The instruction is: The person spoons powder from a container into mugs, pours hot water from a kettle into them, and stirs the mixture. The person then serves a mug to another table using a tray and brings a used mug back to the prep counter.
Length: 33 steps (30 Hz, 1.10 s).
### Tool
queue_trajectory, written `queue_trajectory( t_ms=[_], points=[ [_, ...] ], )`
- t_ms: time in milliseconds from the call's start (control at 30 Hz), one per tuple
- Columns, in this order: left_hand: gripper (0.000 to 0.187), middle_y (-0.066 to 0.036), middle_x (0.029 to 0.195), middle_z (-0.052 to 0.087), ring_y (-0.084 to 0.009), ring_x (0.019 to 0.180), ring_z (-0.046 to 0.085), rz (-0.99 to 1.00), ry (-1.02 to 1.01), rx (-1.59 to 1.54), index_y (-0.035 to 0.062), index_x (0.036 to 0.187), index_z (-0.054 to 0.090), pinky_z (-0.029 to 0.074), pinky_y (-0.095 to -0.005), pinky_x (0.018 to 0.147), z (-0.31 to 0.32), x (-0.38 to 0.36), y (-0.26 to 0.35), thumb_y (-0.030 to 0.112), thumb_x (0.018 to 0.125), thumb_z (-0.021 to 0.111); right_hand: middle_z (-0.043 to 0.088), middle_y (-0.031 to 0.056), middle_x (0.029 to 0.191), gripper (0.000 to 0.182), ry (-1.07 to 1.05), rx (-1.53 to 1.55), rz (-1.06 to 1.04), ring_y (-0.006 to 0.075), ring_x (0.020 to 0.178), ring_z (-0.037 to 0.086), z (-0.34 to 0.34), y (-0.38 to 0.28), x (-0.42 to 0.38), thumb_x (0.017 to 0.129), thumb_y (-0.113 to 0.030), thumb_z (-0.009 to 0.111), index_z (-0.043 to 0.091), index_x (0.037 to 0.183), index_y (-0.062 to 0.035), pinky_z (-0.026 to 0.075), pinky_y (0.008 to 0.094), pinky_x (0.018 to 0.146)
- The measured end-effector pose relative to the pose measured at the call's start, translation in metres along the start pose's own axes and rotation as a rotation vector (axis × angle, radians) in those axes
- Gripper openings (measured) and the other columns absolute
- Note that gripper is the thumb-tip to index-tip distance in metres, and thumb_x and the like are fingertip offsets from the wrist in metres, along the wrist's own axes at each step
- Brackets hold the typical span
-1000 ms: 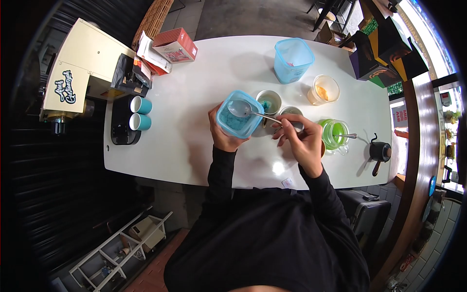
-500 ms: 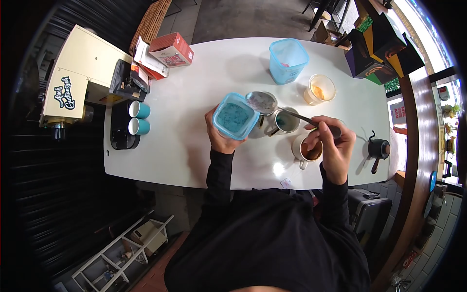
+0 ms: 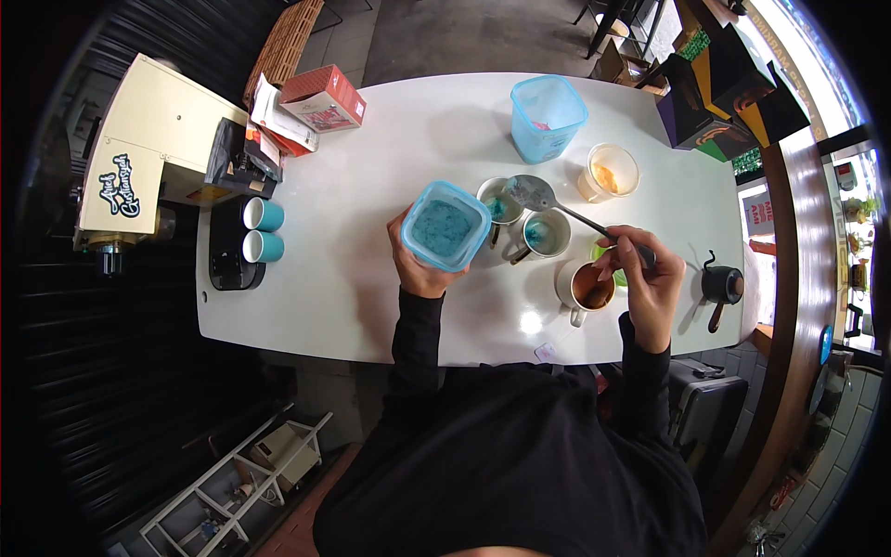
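The white table [image 3: 316,320] spans the middle of the room, with a dark ribbed wall to the left and one cream machine [image 3: 144,148] at the table's left end. Two teal cups, one [image 3: 268,214] just beside the other [image 3: 267,247], sit on one black tray [image 3: 227,265] by the machine. One red-and-white box [image 3: 325,97] is recorded near the far left corner.

Two hands, both mine, are occupied. My left hand [image 3: 419,271] is curled around the side of one blue container [image 3: 447,192], its opening upward and blue material inside; it is left of the mugs. My right hand [image 3: 652,290] pinches the handle of one spoon [image 3: 532,193] between thumb and fingers. The bowl of the spoon overlaps the two nearer-centre mugs in view; I cannot tell its height above them.

Mugs counted: three. The left one [image 3: 488,189] and the middle one [image 3: 559,227] show blue residue inside; the right one [image 3: 565,295] is brown inside and lies close beside my right hand.

Beyond these I count one tall blue tub [image 3: 543,144], one translucent cup [image 3: 622,165] with orange contents, and one green item, largely hidden behind my right hand. One black pot [image 3: 722,283] stands near the right end.
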<state>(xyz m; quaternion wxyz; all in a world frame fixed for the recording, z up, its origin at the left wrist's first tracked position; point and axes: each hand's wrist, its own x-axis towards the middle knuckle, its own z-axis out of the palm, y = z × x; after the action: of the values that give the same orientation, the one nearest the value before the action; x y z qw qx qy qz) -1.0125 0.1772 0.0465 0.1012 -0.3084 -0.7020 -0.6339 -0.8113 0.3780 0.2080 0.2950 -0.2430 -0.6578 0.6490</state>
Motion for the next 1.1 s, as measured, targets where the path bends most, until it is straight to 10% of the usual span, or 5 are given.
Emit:
queue_trajectory(
  t_ms=[1100],
  points=[
    [0.096, -0.015, 0.118, 0.055, -0.0247, 0.105, 0.060, -0.039, -0.040, 0.069, 0.0006, 0.128, 0.035, 0.050, -0.0399, 0.090, -0.011, 0.006, 0.003, 0.021, 0.052, 0.091, 0.066, 0.0127, 0.083, 0.012, -0.042, -0.154, -0.072, 0.0161, 0.066, 0.065, -0.004, 0.006, 0.024, 0.092, 0.000, 0.057, 0.066, 0.095, 0.0071, 0.050, 0.0257, 0.061]
  ],
)
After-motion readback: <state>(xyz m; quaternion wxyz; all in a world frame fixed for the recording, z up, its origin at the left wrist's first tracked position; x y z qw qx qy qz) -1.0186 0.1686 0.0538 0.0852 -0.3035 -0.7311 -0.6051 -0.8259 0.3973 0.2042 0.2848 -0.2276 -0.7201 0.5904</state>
